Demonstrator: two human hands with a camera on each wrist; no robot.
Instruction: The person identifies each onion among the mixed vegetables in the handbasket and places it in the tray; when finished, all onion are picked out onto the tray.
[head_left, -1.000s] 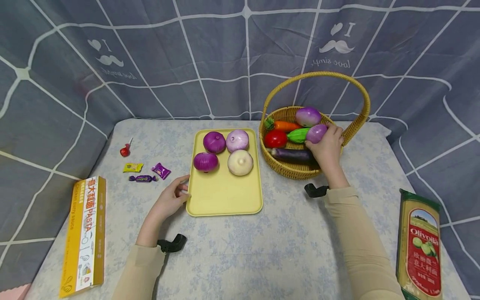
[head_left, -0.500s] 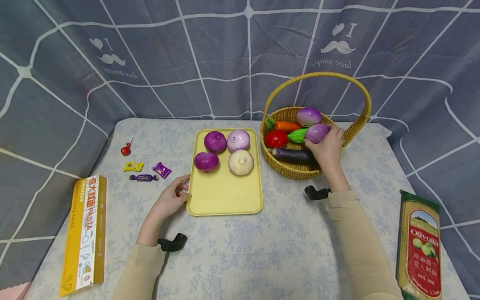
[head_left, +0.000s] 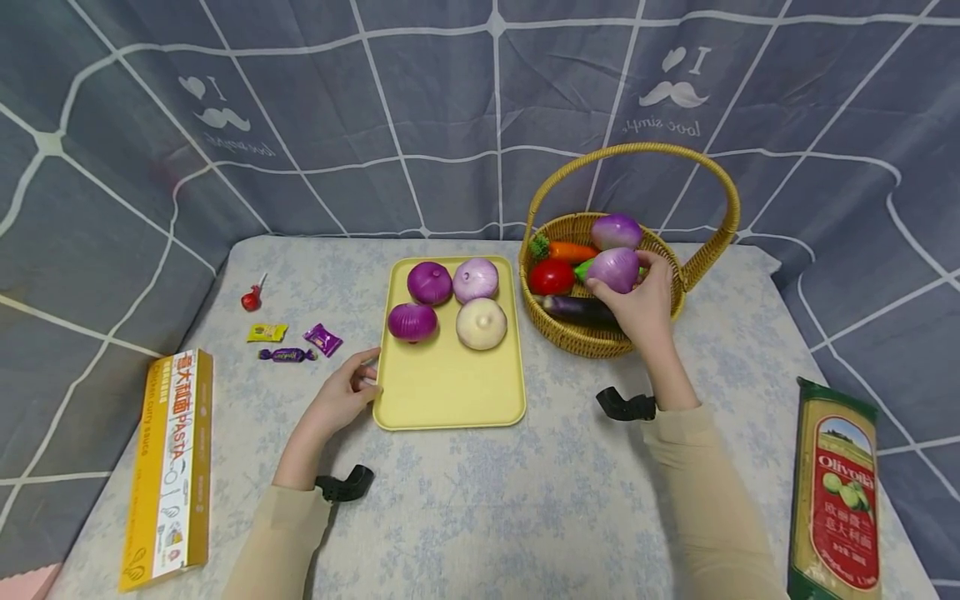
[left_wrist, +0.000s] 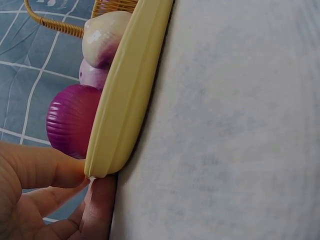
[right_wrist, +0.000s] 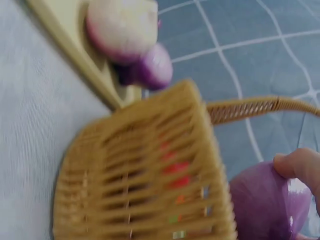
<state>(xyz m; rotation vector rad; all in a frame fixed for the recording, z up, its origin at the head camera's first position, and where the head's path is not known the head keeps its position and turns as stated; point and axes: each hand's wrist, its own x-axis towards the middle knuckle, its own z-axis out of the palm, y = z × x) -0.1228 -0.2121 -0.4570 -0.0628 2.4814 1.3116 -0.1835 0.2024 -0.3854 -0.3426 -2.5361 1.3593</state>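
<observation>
My right hand (head_left: 647, 307) grips a light purple onion (head_left: 612, 270) above the wicker basket (head_left: 558, 336); the right wrist view shows a thumb or finger against the onion (right_wrist: 265, 202). In the basket lie another purple-and-white onion (head_left: 617, 232), a carrot (head_left: 573, 253), a tomato (head_left: 551, 277), an eggplant (head_left: 577, 310) and a green vegetable, mostly hidden. My left hand (head_left: 345, 396) pinches the left rim of the yellow tray (head_left: 450, 400). On that tray sit two dark purple onions (head_left: 429, 283), a pale purple onion (head_left: 476, 280) and a white onion (head_left: 481, 324).
A lollipop (head_left: 252, 296) and several wrapped candies (head_left: 287, 355) lie left of the tray. A pasta box (head_left: 171, 467) stands at the table's left edge, a bag of noodles (head_left: 838, 492) at the right. The basket's tall handle (head_left: 637, 150) arches overhead; a grey curtain hangs behind.
My right hand has lifted the light purple onion from the basket's right side and moved it slightly left. The left hand stays at the tray's rim.
</observation>
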